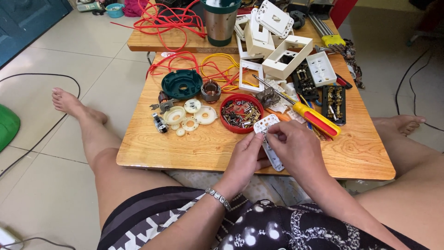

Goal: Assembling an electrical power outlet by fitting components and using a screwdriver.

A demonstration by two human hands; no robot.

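Left hand and right hand both pinching a white perforated switch plate over the wooden surface near its 6 o'clock edge, red lid of screws sitting just at 11 o'clock, yellow-handled screwdriver lying at 1 o'clock, bare wood opening toward 9 o'clock.

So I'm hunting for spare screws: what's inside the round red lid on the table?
The red lid holds a heap of small metal screws and brass-coloured bits. What lies at the bottom of the heap is covered. Both hands work just in front of it.
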